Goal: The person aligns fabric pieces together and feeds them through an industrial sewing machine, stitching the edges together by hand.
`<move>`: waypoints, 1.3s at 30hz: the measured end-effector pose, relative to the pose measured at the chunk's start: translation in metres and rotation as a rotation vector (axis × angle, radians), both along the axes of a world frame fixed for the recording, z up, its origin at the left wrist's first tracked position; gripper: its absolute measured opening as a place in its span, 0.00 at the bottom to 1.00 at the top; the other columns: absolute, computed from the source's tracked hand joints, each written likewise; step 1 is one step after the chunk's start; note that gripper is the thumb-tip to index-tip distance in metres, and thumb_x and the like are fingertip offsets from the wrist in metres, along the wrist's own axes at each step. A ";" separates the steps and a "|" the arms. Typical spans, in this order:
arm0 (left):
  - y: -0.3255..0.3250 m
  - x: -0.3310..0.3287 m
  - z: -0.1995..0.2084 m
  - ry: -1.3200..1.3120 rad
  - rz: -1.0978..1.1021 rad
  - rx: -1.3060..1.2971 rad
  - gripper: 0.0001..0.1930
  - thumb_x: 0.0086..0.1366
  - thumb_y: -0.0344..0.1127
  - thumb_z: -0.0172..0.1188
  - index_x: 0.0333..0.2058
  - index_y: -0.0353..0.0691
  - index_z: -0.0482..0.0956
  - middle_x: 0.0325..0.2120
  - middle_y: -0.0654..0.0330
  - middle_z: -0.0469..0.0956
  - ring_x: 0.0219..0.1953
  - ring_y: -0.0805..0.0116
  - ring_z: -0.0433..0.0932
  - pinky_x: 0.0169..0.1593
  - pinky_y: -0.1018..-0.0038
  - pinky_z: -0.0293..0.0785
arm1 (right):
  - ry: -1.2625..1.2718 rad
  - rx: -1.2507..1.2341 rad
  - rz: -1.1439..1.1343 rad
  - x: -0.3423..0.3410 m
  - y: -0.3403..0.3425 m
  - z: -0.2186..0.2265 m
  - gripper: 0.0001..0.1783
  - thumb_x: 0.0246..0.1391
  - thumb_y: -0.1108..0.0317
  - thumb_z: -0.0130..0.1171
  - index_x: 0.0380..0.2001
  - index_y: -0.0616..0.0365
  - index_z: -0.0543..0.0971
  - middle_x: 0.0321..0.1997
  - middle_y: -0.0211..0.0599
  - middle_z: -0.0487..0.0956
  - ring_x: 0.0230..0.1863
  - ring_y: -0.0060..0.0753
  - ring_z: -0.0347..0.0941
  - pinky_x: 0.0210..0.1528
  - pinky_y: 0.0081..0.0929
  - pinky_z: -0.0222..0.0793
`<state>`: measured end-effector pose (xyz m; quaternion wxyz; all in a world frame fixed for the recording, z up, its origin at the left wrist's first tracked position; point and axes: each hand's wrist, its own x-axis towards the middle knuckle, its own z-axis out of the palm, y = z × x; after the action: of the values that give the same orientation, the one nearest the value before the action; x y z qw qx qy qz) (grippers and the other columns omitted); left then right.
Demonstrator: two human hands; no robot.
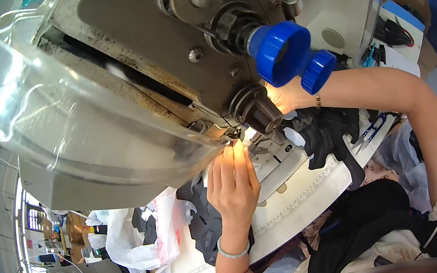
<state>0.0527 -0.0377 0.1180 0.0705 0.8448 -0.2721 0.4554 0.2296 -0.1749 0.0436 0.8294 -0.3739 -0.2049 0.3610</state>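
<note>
A sewing machine head [154,36] fills the upper middle, with a clear plastic guard [87,119] on its left. My left hand [233,183] is stretched out, fingers side by side, with the fingertips at the lit needle area [235,133]. Its thumb is hidden, and whatever lies under the tips is too small to make out. A pale bangle [233,251] is on that wrist. Behind the needle area, my right hand [283,97] shows only in part; machine parts cover its fingers. Black cut pieces [334,130] lie beside the right forearm, and more black pieces [204,221] beside the left hand.
Blue round knobs [282,52] stick out from the machine head. A ruler scale runs along the curved white table [294,202]. Blue-handled thread snips [375,129] lie at its right edge. A white plastic bag [144,243] sits at left; black-handled scissors [399,34] are at upper right.
</note>
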 end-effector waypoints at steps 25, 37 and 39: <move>-0.005 -0.003 -0.007 -0.116 0.086 0.156 0.10 0.60 0.28 0.60 0.38 0.29 0.78 0.37 0.51 0.79 0.42 0.55 0.79 0.47 0.66 0.78 | 0.111 0.102 -0.001 -0.021 -0.009 0.011 0.03 0.57 0.69 0.55 0.30 0.54 0.76 0.29 0.29 0.77 0.27 0.22 0.74 0.29 0.22 0.74; -0.005 -0.004 -0.008 -0.104 0.075 0.140 0.10 0.59 0.25 0.59 0.40 0.27 0.78 0.39 0.51 0.78 0.44 0.54 0.79 0.48 0.66 0.77 | 0.033 0.087 -0.041 -0.039 -0.023 0.031 0.04 0.58 0.69 0.54 0.30 0.53 0.77 0.29 0.28 0.77 0.27 0.20 0.74 0.28 0.21 0.73; -0.005 -0.004 -0.009 -0.093 0.081 0.136 0.10 0.59 0.25 0.58 0.40 0.27 0.78 0.39 0.51 0.78 0.44 0.54 0.79 0.48 0.65 0.77 | 0.019 0.079 -0.043 -0.043 -0.025 0.034 0.04 0.58 0.69 0.54 0.30 0.53 0.77 0.29 0.28 0.77 0.27 0.20 0.73 0.27 0.21 0.73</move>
<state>0.0488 -0.0430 0.1085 -0.0182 0.8360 -0.2707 0.4770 0.1865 -0.2000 0.0775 0.8530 -0.3418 -0.2029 0.3382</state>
